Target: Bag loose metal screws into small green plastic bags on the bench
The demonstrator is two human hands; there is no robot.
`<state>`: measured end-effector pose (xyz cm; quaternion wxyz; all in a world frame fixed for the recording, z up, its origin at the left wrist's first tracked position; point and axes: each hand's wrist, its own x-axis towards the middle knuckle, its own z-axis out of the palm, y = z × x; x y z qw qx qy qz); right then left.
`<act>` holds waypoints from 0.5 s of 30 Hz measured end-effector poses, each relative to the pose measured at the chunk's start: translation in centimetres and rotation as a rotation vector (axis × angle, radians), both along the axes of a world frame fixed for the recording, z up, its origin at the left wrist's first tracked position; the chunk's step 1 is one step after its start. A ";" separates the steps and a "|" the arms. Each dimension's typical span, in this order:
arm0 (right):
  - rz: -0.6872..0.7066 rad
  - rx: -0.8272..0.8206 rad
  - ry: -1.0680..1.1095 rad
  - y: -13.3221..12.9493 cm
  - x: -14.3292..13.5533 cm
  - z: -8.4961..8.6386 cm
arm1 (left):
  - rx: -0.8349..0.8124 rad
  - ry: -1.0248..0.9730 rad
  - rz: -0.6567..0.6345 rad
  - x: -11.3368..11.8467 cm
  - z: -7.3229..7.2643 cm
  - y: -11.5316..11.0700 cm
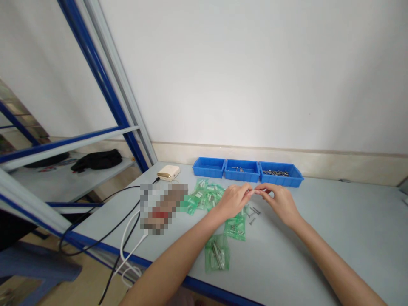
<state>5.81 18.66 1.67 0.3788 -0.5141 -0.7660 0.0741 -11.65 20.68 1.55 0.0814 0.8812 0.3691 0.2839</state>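
Note:
My left hand [236, 197] and my right hand [276, 199] meet fingertip to fingertip above the table, both pinched closed. A tiny pale thing seems to sit between them, too small to name. Beneath and beside my left hand lie several green plastic bags [210, 194] with white plugs and screws inside. One green bag [217, 253] lies apart, close to the table's front edge, with long screws and white plugs in it. Several loose screws [254, 210] rest on the table below my hands.
Three blue bins stand in a row by the wall: the left bin [208, 166], the middle bin [241, 171] with a few screws, and the right bin [281, 174] with many. A cream box [168, 172], a pixelated object [165, 208] and cables [127, 221] are on the left.

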 end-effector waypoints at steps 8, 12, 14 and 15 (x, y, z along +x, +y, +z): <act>0.061 0.054 -0.147 -0.4 -0.3 -0.1 | -0.179 -0.134 -0.015 0.3 -0.3 0.2; 0.072 0.090 -0.187 -0.3 -0.2 -0.3 | -0.237 -0.179 -0.029 0.3 -0.4 0.2; 0.079 0.077 -0.155 -0.2 -0.1 -0.4 | -0.234 -0.176 -0.042 0.2 -0.4 0.2; 0.079 0.066 -0.131 -0.1 -0.1 -0.4 | -0.228 -0.168 -0.049 0.2 -0.3 0.2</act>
